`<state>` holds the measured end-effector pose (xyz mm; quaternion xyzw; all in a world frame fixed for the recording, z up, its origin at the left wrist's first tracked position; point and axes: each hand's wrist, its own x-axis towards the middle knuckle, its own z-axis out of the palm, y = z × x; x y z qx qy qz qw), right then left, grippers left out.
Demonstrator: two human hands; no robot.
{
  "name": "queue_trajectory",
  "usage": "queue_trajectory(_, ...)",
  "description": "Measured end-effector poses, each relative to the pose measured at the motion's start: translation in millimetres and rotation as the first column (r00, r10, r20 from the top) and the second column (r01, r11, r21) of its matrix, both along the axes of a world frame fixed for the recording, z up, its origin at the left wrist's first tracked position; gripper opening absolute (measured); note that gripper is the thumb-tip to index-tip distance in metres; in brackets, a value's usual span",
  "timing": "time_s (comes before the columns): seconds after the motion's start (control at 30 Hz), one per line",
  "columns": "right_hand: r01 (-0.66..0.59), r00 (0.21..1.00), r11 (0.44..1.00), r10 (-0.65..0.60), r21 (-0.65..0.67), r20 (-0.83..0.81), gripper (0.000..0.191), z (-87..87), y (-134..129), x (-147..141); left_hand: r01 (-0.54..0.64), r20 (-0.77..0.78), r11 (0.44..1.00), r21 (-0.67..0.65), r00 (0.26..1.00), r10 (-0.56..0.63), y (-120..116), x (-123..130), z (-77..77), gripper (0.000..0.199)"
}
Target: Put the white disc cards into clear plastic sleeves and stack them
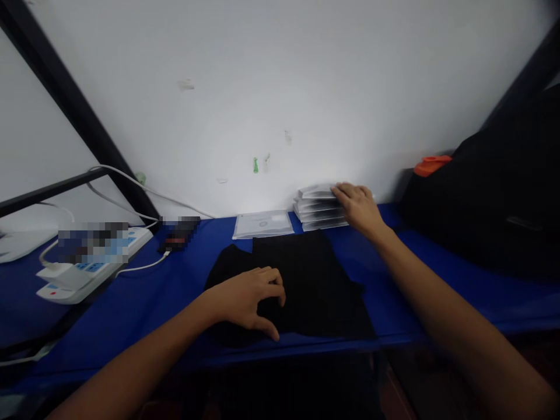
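Black cloth (306,280) lies spread on the blue table near its front edge. My left hand (254,297) rests on or just over the cloth's left part, its fingers curved and the thumb apart, holding nothing. At the back, against the wall, my right hand (356,204) touches the top right of a stack of clear plastic packets (321,213); whether its fingers grip one cannot be made out. Left of the stack, a single flat clear packet (263,224) lies just behind the cloth.
On the left are a white power strip (94,268) and a dark phone (180,233) with a white cable (144,267). A large black bag-like object (490,204) with an orange piece (432,165) stands at the right. The white wall (280,87) bounds the blue table (153,303).
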<state>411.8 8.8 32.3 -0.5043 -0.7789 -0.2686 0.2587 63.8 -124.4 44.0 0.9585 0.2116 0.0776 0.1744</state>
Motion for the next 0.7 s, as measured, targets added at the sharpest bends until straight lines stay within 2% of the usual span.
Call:
queue_trajectory(0.07, -0.016, 1.0, 0.997, 0.018, -0.077, 0.023, 0.06, -7.3, 7.1, 4.8, -0.011, -0.026, 1.0, -0.027, 1.0, 0.011, -0.4, 0.4, -0.6, 0.048)
queue_trajectory(0.13, -0.029, 1.0, 0.998, 0.029, -0.052, -0.007, 0.057, -6.8, 5.3, 3.7, -0.013, -0.03, 0.999, -0.029, 0.999, 0.012, -1.4, 0.4, 0.6, 0.052)
queue_trajectory(0.23, -0.112, 0.991, 0.994, 0.112, -0.001, -0.073, 0.046, 4.3, -14.3, -11.9, -0.006, -0.037, 1.0, -0.025, 0.999, 0.005, -3.7, -0.1, 3.4, 0.056)
queue_trajectory(0.3, -0.242, 0.965, 0.969, 0.236, -0.048, -0.117, 0.037, 13.0, -37.3, -31.0, -0.019, -0.047, 0.999, -0.035, 0.999, 0.018, -4.7, -0.7, 4.4, 0.044)
queue_trajectory(0.33, -0.342, 0.937, 0.932, 0.327, -0.124, -0.126, 0.033, 16.4, -51.1, -42.3, -0.036, -0.052, 0.998, -0.046, 0.998, 0.033, -4.7, -1.1, 4.5, 0.037)
queue_trajectory(0.4, -0.509, 0.859, 0.783, 0.484, -0.357, -0.164, 0.033, 20.1, -80.7, -66.6, -0.089, -0.053, 0.994, -0.069, 0.995, 0.085, -3.4, -2.2, 3.8, 0.026)
queue_trajectory(0.47, -0.588, 0.778, 0.628, 0.611, -0.51, -0.145, 0.042, 19.4, -108.4, -90.1, -0.145, -0.039, 0.985, -0.098, 0.989, 0.141, -0.6, -3.4, 2.6, 0.022)
queue_trajectory(0.5, -0.598, 0.743, 0.587, 0.662, -0.545, -0.102, 0.045, 17.6, -119.9, -100.3, -0.172, -0.029, 0.978, -0.116, 0.985, 0.17, 1.0, -4.1, 2.1, 0.021)
queue_trajectory(0.57, -0.573, 0.716, 0.583, 0.699, -0.576, -0.005, 0.044, 13.0, -135.0, -115.3, -0.216, -0.012, 0.962, -0.165, 0.976, 0.218, 4.1, -5.8, 1.8, 0.019)
queue_trajectory(0.63, -0.52, 0.729, 0.593, 0.683, -0.615, 0.043, 0.03, 9.0, -138.8, -120.7, -0.241, -0.01, 0.945, -0.223, 0.97, 0.245, 5.9, -8.1, 3.0, 0.019)
queue_trajectory(0.7, -0.459, 0.767, 0.555, 0.641, -0.693, 0.005, 0.021, 7.5, -132.7, -116.1, -0.223, -0.038, 0.94, -0.259, 0.974, 0.221, 6.3, -11.7, 6.1, 0.028)
